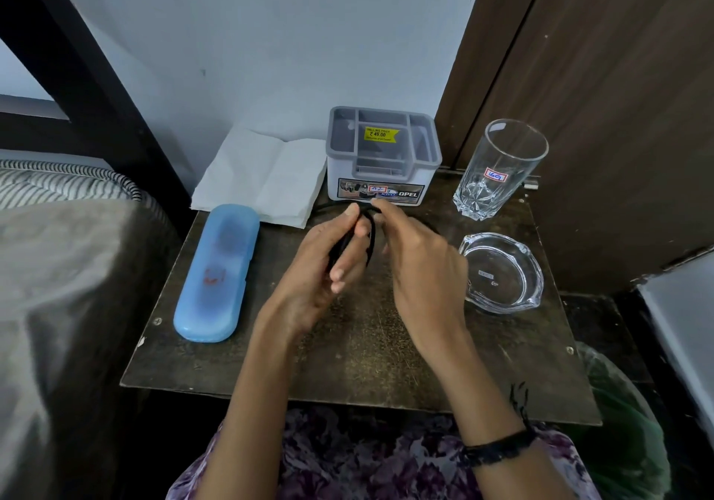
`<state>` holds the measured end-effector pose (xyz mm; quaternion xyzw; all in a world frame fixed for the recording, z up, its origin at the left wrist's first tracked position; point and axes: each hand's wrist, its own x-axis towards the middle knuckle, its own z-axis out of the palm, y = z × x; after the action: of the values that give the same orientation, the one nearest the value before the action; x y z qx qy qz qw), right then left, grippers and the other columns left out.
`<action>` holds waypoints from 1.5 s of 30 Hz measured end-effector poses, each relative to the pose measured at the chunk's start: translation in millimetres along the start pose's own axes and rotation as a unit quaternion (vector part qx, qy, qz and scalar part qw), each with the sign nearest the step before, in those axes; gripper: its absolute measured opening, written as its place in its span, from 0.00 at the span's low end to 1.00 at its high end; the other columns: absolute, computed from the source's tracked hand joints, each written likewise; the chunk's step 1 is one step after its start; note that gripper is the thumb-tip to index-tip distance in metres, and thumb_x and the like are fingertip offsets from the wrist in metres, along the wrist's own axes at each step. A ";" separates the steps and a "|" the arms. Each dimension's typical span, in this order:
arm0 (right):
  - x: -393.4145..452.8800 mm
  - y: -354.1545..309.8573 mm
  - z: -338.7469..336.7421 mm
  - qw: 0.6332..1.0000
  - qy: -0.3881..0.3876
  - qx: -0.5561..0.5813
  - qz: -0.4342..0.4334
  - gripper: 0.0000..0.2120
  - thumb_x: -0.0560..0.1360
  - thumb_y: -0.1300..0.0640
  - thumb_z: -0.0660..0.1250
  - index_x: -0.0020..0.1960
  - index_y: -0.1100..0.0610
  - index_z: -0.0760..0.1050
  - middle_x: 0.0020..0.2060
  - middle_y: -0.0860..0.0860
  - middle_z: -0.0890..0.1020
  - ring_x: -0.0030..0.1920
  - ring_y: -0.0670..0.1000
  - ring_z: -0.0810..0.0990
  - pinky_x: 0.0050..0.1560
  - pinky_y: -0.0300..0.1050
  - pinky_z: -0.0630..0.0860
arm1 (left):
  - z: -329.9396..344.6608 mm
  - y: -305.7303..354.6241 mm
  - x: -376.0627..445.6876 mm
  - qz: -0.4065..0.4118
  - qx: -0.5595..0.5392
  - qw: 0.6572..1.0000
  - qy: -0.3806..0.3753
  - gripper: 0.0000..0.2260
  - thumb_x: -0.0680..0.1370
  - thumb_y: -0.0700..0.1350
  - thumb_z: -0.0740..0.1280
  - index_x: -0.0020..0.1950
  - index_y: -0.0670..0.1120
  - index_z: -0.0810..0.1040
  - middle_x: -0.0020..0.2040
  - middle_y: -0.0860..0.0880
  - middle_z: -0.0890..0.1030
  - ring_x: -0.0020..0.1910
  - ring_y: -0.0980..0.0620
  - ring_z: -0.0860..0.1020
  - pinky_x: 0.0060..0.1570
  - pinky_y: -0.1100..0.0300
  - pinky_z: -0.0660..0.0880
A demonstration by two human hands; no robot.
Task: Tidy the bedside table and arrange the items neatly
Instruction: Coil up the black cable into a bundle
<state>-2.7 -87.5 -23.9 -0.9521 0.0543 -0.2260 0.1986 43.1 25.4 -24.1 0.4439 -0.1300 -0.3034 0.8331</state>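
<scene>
Cord (369, 229), black, is bundled over mid-surface (347, 364): left hand (320, 268) curls its fingers around the loops, right hand (417, 260) pinches a strand. Loops could spring loose; a stray elbow might topple the glass (498, 167)

Open tabletop (347, 368) across the near half, from 5 to 7 o'clock. At 9 o'clock, a blue case (216, 271) lying lengthwise along the left edge. At 11, a folded napkin (266, 175); at 12, a grey organizer (380, 155) against the wall. At 1 o'clock, a tall glass (498, 167); at 3, a glass ashtray (502, 271). Narrow gap between glass and ashtray. Centre taken by both hands and a black cord (371, 229).
</scene>
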 end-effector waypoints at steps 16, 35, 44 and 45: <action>1.5 -9.4 1.8 0.976 -0.177 0.113 -0.061 0.11 0.76 0.49 0.64 0.55 0.49 0.80 0.41 0.50 0.84 0.39 0.51 0.81 0.38 0.44 0.76 | -11.7 8.1 7.9 0.233 -0.126 0.935 0.238 0.14 0.82 0.39 0.52 0.68 0.43 0.62 0.54 0.53 0.82 0.51 0.59 0.81 0.49 0.67 0.76; 9.6 19.5 -9.9 0.980 0.182 0.068 -0.036 0.08 0.76 0.53 0.66 0.47 0.55 0.81 0.36 0.48 0.79 0.31 0.46 0.76 0.25 0.45 0.72 | -14.3 -2.3 0.5 0.015 0.387 0.913 0.127 0.19 0.79 0.51 0.59 0.36 0.43 0.81 0.17 0.50 0.68 0.17 0.56 0.64 0.24 0.68 0.62; 10.9 18.4 -1.9 0.973 0.142 0.182 0.015 0.08 0.78 0.55 0.64 0.49 0.57 0.80 0.38 0.48 0.79 0.38 0.40 0.74 0.36 0.33 0.68 | -6.2 -0.4 -2.5 -0.009 0.053 0.998 -0.046 0.13 0.69 0.52 0.70 0.28 0.47 0.75 0.14 0.56 0.63 0.13 0.61 0.56 0.16 0.70 0.53; 10.5 17.1 -0.6 0.972 0.118 0.201 0.017 0.09 0.78 0.55 0.63 0.49 0.58 0.80 0.38 0.47 0.78 0.36 0.41 0.74 0.36 0.31 0.68 | -5.3 -0.3 -2.3 0.005 0.008 0.998 -0.057 0.12 0.69 0.53 0.69 0.31 0.47 0.77 0.14 0.56 0.64 0.13 0.62 0.57 0.16 0.69 0.52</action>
<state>6.1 -105.5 -26.0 -0.8581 0.0467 -0.3400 0.3820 43.8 30.1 -27.3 0.4321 -0.1820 -0.3227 0.8222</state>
